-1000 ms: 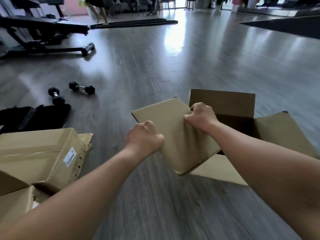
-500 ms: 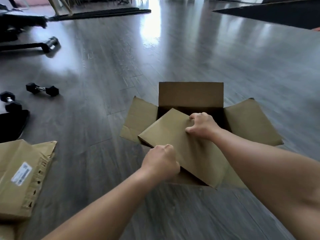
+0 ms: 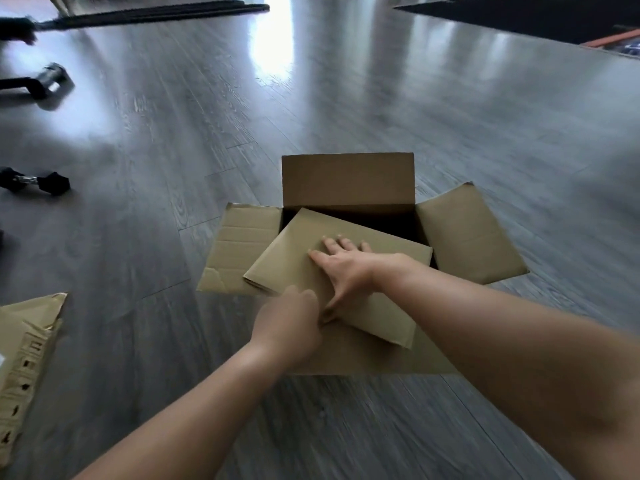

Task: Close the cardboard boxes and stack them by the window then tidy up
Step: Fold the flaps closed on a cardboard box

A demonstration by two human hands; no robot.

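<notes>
An open cardboard box point(image 3: 348, 180) stands on the grey floor, its far flap upright and its left flap point(image 3: 239, 244) and right flap point(image 3: 471, 237) splayed outward. A flat folded cardboard piece point(image 3: 298, 258) lies tilted across the box opening, its near end over the front flap. My right hand point(image 3: 343, 268) presses flat on this piece with fingers spread. My left hand point(image 3: 287, 323) grips the piece's near edge, its fingers curled and mostly hidden. The inside of the box is dark.
Another cardboard box point(image 3: 27, 358) with a torn flap sits at the left edge. A black dumbbell point(image 3: 34, 181) lies left of the open box, and a bench foot point(image 3: 48, 81) is further back. A dark mat point(image 3: 519, 15) lies far right.
The flat cardboard piece came down from mid-air onto the box opening. My right hand went from gripping its edge to pressing flat on it. The view moved closer over the box.
</notes>
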